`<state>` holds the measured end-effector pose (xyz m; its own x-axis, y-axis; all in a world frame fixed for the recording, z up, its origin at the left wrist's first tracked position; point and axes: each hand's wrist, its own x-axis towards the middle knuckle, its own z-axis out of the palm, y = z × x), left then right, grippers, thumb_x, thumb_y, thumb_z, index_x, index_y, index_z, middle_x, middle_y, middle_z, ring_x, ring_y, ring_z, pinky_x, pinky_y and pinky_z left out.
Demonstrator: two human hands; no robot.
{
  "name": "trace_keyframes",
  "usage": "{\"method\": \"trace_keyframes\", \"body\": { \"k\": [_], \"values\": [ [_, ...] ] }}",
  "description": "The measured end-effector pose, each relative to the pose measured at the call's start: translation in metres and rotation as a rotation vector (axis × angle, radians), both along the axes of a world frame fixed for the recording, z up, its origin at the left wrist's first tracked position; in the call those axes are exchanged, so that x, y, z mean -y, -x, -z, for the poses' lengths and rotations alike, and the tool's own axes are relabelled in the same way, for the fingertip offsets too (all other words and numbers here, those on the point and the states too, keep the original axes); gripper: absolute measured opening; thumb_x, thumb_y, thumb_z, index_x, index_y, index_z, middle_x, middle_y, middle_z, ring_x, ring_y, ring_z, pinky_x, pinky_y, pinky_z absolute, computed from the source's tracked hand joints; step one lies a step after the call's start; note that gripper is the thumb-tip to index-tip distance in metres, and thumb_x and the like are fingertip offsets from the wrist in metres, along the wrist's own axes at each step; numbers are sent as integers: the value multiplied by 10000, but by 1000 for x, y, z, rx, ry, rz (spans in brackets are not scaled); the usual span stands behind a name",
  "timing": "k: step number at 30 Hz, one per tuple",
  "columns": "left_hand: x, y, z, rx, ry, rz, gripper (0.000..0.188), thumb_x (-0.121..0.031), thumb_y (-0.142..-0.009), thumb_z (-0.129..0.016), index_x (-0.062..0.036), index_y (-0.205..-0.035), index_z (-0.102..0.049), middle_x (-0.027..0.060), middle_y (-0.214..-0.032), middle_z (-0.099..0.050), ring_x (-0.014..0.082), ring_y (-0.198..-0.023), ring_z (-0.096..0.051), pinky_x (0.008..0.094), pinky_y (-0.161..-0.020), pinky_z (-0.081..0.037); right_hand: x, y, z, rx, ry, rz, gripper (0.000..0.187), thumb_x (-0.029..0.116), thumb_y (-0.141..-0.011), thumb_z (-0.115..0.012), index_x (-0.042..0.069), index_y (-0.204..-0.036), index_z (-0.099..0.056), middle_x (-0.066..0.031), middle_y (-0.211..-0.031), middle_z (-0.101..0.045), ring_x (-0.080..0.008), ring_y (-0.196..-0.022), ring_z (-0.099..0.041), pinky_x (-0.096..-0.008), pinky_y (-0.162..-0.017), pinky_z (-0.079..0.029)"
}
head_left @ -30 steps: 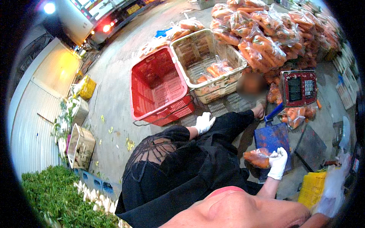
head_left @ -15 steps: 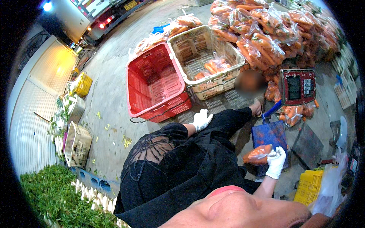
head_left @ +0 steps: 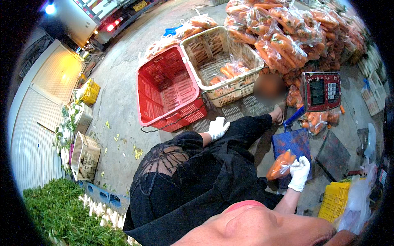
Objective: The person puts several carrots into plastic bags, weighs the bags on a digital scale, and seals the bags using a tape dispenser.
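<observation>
My right hand [head_left: 300, 173], in a white glove, is closed on the end of a clear plastic bag of carrots [head_left: 280, 165]. The bag hangs at a slant above the blue platform of a scale [head_left: 290, 143], on its near side. The scale's red-framed display head [head_left: 321, 92] stands on a blue post beyond the platform. Also in a white glove, my left hand [head_left: 218, 128] rests on my black-trousered leg with its fingers loosely bent and apart, holding nothing.
Ahead stand a red crate [head_left: 168, 88] and a cream crate [head_left: 221, 61] with a few carrot bags. Many bagged carrots [head_left: 283, 45] are heaped behind it. A yellow crate [head_left: 334, 199] and clear plastic bags [head_left: 357, 205] lie at right. White radishes with leaves [head_left: 61, 209] are at lower left.
The bag of carrots in my right hand has tilted, its far end now higher and its body more upright over the scale. My left hand has stayed on the leg.
</observation>
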<state>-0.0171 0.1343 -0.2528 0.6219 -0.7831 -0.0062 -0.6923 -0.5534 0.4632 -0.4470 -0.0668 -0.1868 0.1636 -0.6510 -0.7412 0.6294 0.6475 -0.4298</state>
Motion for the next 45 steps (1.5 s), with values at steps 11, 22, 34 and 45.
{"method": "trace_keyframes", "body": {
  "k": [11, 22, 34, 45],
  "values": [
    [0, 1, -5, 7, 0, 16, 429, -466, -929, -524, -65, -1066, -594, 223, -1070, -594, 429, -928, -610, 518, -810, -482, 3, 6, 19, 12, -10, -20, 194, 224, -838, -698, 87, -908, -580, 3, -866, -557, -124, -582, -450, -219, -494, -420],
    [0, 1, -8, 27, -45, 47, 434, -467, -943, -486, -77, -1084, -614, 218, -1106, -586, 424, -958, -601, 512, -836, -474, -1, 10, 12, 24, -40, 22, 172, 224, -835, -698, 92, -874, -596, -3, -792, -565, -119, -566, -461, -213, -481, -417],
    [3, 2, -22, 13, -156, 127, 457, -454, -975, -420, -99, -1006, -706, 197, -1102, -618, 395, -960, -622, 493, -837, -493, -10, 14, 8, 8, 6, 57, 275, 174, -849, -687, 42, -1050, -554, -29, -940, -537, -122, -646, -465, -211, -485, -429],
    [1, 0, -15, 45, -141, 145, 457, -448, -977, -423, -88, -975, -705, 199, -1058, -627, 396, -929, -630, 500, -802, -500, -7, 4, 5, -9, 6, 56, 271, 189, -840, -693, 56, -1034, -557, -41, -960, -506, -103, -596, -429, -206, -477, -414]
  ]
}}
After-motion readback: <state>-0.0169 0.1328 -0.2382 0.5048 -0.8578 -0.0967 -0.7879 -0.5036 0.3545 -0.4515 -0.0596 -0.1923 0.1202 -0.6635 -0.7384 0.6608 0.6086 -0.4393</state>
